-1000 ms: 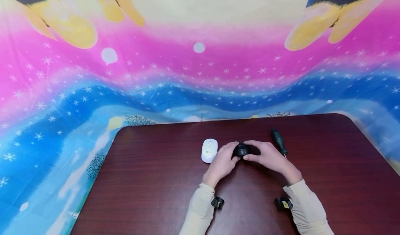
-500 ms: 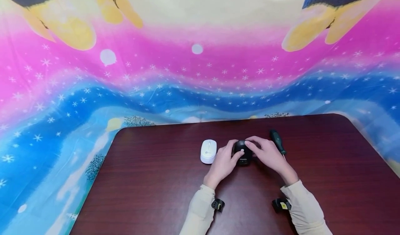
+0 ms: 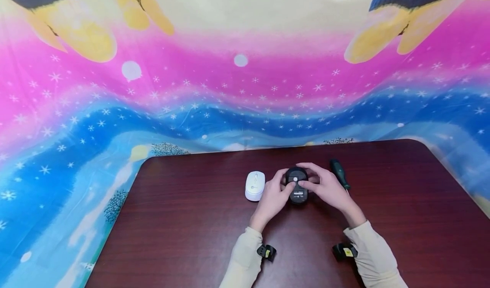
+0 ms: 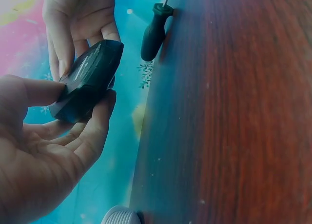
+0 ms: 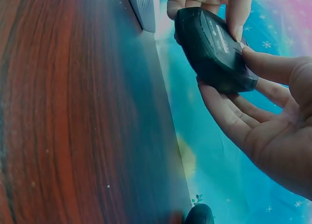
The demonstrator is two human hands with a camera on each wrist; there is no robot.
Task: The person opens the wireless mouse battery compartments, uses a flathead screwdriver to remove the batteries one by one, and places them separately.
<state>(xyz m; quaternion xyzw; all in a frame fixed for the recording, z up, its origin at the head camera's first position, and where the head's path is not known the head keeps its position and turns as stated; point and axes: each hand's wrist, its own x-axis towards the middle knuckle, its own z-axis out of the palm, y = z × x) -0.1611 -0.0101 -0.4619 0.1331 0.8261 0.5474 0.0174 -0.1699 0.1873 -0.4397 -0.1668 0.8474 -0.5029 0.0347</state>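
Note:
A black computer mouse [image 3: 297, 195] is held up between both hands, its underside with a printed label facing the head camera. My left hand [image 3: 272, 196] grips its left side, thumb on the underside and fingers behind. From the other side my right hand [image 3: 328, 189] pinches it the same way, thumb pressed near the middle of the underside. In the left wrist view the black mouse [image 4: 87, 80] is tilted and clear of the table. The right wrist view shows the label on the black mouse [image 5: 214, 50] close to both thumbs.
A white mouse [image 3: 255, 186] lies on the dark wooden table [image 3: 191, 220], just left of the left hand. Behind the right hand is a screwdriver [image 3: 339, 173] with a dark green handle. A printed cloth [image 3: 214, 75] hangs beyond the table's far edge.
The black mouse has been turned over in the hands, so its labelled underside now faces the head camera. Both thumbs have shifted onto that underside. The white mouse and screwdriver stay put.

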